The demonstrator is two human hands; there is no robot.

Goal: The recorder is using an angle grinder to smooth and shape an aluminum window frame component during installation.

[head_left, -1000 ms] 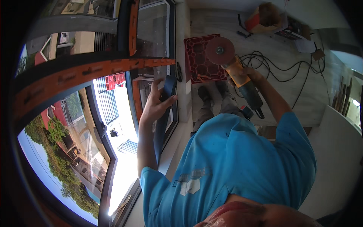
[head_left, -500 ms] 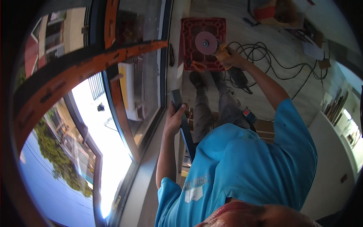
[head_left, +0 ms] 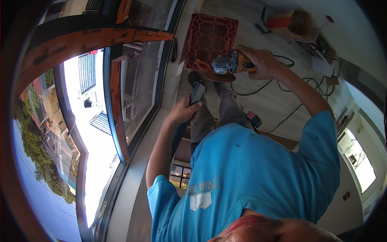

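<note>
My right hand point(head_left: 262, 64) grips a yellow and grey angle grinder point(head_left: 236, 61), its brownish disc point(head_left: 221, 77) now lying nearly flat below the gear head. My left hand point(head_left: 186, 107) is closed on a long dark grey bar point(head_left: 197, 92), its upper end just below and left of the disc, apparently not touching it. The bar runs down beside my left leg, partly hidden by my hand and forearm.
A red plastic crate point(head_left: 211, 36) lies by my feet. Left stands a window frame point(head_left: 117, 80) with orange protective strips point(head_left: 72, 38). Black cable point(head_left: 296, 105), a cardboard box point(head_left: 290, 25), a cordless tool point(head_left: 254, 119) and small items lie on the pale floor point(head_left: 246, 24).
The grinder has turned from pointing away with its disc facing up to sideways, disc low, closer to the bar. My left hand has shifted right, raising the bar's end toward the disc.
</note>
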